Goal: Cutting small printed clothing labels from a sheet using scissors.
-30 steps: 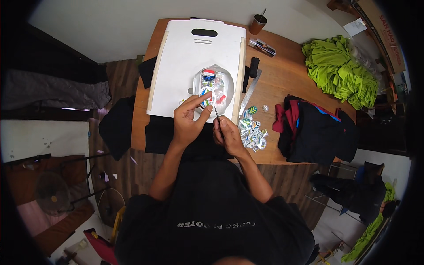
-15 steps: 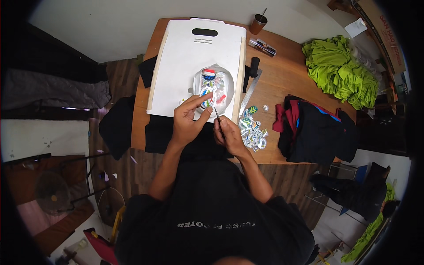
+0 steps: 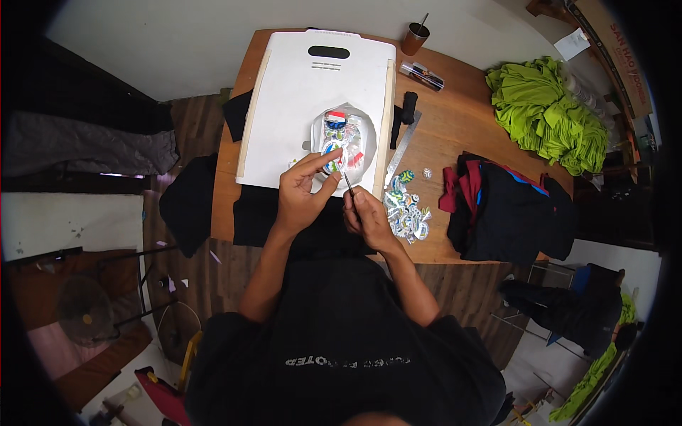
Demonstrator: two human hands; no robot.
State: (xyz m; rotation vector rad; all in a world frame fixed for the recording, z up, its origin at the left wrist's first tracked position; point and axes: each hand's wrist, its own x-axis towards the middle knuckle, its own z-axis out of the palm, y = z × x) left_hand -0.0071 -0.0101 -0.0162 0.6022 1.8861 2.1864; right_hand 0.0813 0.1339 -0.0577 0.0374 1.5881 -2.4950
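My left hand (image 3: 304, 190) is closed on a small printed cutout (image 3: 332, 157) in white, blue and green, pinched between thumb and fingers. My right hand (image 3: 369, 220) grips a slim, dark-handled cutting tool (image 3: 349, 183); whether it is scissors or a knife I cannot tell. Its thin tip points up at the cutout's lower right edge. Both hands are over the near side of a round, pale, shallow container (image 3: 369, 135), which holds several clear and coloured printed pieces. To the right of my right hand lies a heap of cut printed pieces (image 3: 406, 216).
The container rests on a white board (image 3: 280, 106) with an oval slot, on a wooden table (image 3: 455, 113). A metal ruler (image 3: 403, 145), a brown cup (image 3: 415, 39), green fabric (image 3: 543, 110) and dark folded clothing (image 3: 501, 213) are on the right side.
The cutout in my left hand has turned slightly. Both hands stay in nearly the same place.
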